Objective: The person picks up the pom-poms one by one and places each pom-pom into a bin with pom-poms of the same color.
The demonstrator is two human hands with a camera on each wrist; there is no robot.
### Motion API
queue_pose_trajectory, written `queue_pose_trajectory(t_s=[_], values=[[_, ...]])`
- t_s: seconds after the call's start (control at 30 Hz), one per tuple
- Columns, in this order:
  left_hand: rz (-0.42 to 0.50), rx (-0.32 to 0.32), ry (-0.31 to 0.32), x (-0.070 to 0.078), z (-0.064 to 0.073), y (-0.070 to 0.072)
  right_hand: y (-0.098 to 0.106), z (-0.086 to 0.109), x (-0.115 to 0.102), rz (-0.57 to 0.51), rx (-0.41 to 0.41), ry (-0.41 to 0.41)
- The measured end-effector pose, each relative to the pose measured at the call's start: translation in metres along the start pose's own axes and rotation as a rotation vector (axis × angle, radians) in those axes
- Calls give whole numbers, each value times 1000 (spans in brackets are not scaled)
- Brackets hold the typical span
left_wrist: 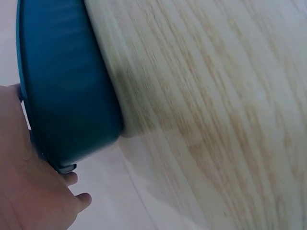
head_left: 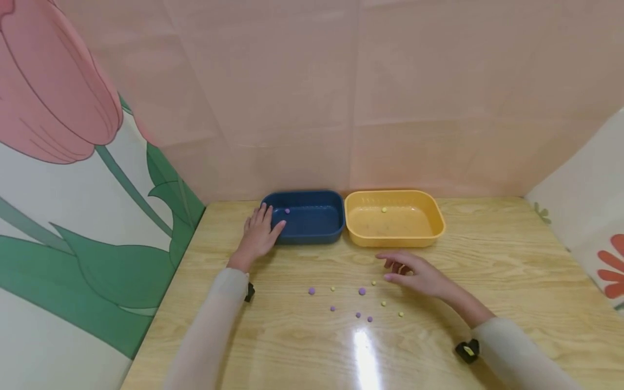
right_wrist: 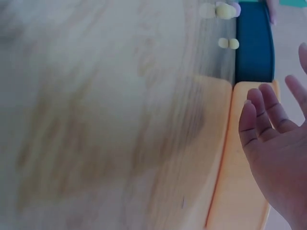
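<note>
My left hand (head_left: 257, 235) rests at the left front corner of a blue plastic basin (head_left: 312, 238), fingers along its left side and thumb over the front rim. In the left wrist view the blue basin (left_wrist: 67, 81) fills the upper left, with the hand at its rim. One small purple ball (head_left: 287, 211) lies inside. Just in front of a yellow basin (head_left: 395, 241), my right hand (head_left: 414, 272) hovers over the table, fingers loosely bent and holding nothing. Inside that basin sits a small yellow ball (head_left: 384, 209). The right wrist view shows the hand's (right_wrist: 278, 148) spread, relaxed fingers.
Several small balls lie scattered on the wooden table (head_left: 292, 346), among them a larger purple ball (head_left: 362, 291) and a yellow ball (head_left: 401, 314). Both basins stand side by side against the pink back wall (head_left: 292, 108). A flower-patterned panel (head_left: 122, 249) borders the left side.
</note>
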State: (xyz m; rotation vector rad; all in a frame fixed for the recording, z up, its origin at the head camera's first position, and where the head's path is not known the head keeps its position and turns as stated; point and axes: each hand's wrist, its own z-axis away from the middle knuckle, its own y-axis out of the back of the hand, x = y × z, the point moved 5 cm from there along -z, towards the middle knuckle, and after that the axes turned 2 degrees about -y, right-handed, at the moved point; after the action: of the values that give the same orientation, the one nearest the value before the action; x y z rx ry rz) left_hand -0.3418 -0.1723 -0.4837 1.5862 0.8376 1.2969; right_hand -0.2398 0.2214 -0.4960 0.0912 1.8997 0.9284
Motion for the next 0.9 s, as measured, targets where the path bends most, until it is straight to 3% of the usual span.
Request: queue_pose_trajectory(t_s=[0.47, 0.8, 0.9], values=[[-59, -9, 12, 0, -1, -2, -21, -12, -2, 19, -170, -16], [-99, -24, 19, -1, -2, -5, -33, -15, 3, 94, -265, -68], [-100, -19, 20, -2, -2, -4, -34, -16, 2, 137, -263, -51]])
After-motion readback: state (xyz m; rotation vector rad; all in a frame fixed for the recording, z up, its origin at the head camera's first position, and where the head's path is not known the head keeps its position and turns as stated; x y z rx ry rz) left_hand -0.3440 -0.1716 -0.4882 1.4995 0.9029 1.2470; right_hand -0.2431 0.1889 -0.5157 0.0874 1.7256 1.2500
